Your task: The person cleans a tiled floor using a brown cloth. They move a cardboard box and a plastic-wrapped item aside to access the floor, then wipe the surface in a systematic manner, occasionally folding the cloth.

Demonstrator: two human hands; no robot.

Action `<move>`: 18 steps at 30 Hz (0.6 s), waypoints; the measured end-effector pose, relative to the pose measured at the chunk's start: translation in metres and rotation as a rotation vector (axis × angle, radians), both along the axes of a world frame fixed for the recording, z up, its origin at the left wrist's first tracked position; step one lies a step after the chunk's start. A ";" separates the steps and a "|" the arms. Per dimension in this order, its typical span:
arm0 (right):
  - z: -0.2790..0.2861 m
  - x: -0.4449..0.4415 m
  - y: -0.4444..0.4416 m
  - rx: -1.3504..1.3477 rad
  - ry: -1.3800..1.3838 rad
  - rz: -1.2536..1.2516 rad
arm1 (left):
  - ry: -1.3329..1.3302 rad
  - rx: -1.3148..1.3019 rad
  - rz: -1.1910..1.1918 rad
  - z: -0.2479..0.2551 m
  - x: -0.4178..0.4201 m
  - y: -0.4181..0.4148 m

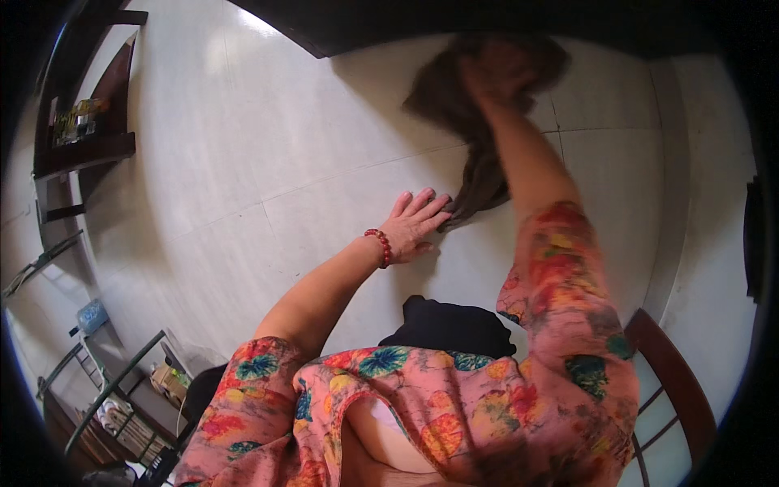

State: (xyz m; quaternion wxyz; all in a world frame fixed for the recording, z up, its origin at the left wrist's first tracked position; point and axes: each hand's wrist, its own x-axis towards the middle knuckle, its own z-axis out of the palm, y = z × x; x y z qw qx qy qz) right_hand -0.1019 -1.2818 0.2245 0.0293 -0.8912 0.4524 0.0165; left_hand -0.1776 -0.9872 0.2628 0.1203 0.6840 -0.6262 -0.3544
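Note:
A dark brown cloth (441, 91) lies bunched on the pale tiled floor (292, 140), blurred at its far part. My right hand (499, 73) is on that far part, beneath the edge of dark furniture; it is blurred and shadowed, so its grip cannot be told. My left hand (417, 222), with a red bead bracelet (384, 246) at the wrist, rests with fingers spread on the floor. Its fingertips are beside or touching the near tail of the cloth. Black fabric (450, 325) shows just in front of my floral top.
Dark furniture (389, 24) overhangs the far side. A wall (709, 182) runs along the right, with a wooden chair (675, 383) at lower right. Dark wooden furniture (85, 149) stands left. A green metal rack (115, 383) and a cardboard box (170, 383) are at lower left.

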 end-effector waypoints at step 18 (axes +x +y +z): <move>0.054 -0.082 0.189 1.101 -1.059 0.776 | 0.409 -0.205 0.534 0.065 -0.055 0.091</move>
